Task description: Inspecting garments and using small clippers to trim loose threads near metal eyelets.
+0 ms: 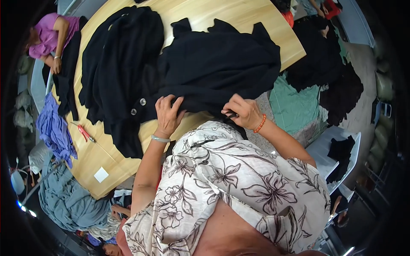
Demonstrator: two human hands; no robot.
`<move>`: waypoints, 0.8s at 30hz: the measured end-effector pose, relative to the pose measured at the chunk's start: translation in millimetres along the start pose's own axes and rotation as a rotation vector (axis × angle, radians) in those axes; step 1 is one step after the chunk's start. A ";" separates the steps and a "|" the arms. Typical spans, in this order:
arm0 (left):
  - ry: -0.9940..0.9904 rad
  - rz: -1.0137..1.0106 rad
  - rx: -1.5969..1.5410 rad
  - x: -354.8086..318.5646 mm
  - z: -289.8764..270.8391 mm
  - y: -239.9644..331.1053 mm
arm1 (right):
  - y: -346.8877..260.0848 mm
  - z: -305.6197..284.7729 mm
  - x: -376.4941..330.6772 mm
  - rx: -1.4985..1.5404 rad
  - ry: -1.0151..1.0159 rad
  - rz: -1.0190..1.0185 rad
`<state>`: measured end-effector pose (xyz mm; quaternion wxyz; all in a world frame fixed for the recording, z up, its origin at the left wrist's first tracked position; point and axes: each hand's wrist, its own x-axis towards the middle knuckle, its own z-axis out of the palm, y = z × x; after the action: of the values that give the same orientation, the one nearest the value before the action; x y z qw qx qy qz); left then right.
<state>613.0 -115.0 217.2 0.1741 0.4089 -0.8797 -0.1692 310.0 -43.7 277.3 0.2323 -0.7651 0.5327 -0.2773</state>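
Note:
A black knit garment (220, 64) lies spread over the wooden table in front of me, its near edge under my hands. My left hand (168, 114) is closed with bent fingers and thumb on that edge. At the garment's right front edge, my right hand (242, 112) is closed in a pinch on dark cloth; a small black bit shows between the fingers, too dark to make out. Left of the garment, touching it, lies a heap of more black clothing (121, 64). Two shiny round buttons (142, 102) show near my left hand.
On the wooden table (124, 170) lie a red-handled tool (84, 133) and a white paper square (101, 174). Purple cloth (55, 126) hangs at the left edge. Green cloth (294, 102) and dark garments lie at right, near a white bin (352, 160). A person in purple (53, 32) works at left.

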 end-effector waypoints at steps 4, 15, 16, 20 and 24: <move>0.077 0.087 -0.220 18.4 -9.3 5.4 | -18.8 24.2 0.2 0.076 -0.074 0.077; -0.043 -0.080 -0.624 27.1 -36.4 37.5 | -52.7 53.1 30.7 0.059 0.154 0.363; -0.113 -0.093 -0.620 25.3 -40.5 29.4 | -53.4 40.3 26.4 -0.036 0.174 0.323; -0.349 -0.009 -0.477 -7.5 -28.7 -9.6 | -54.0 -11.3 12.4 -0.275 0.156 0.381; -0.401 -0.058 -0.465 -26.3 -38.4 -29.4 | -54.4 -60.8 2.0 -0.366 0.146 0.452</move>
<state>665.4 -118.4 233.8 0.0809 0.3415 -0.8223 -0.4480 307.1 -31.5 358.0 0.1074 -0.6343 0.7461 -0.1720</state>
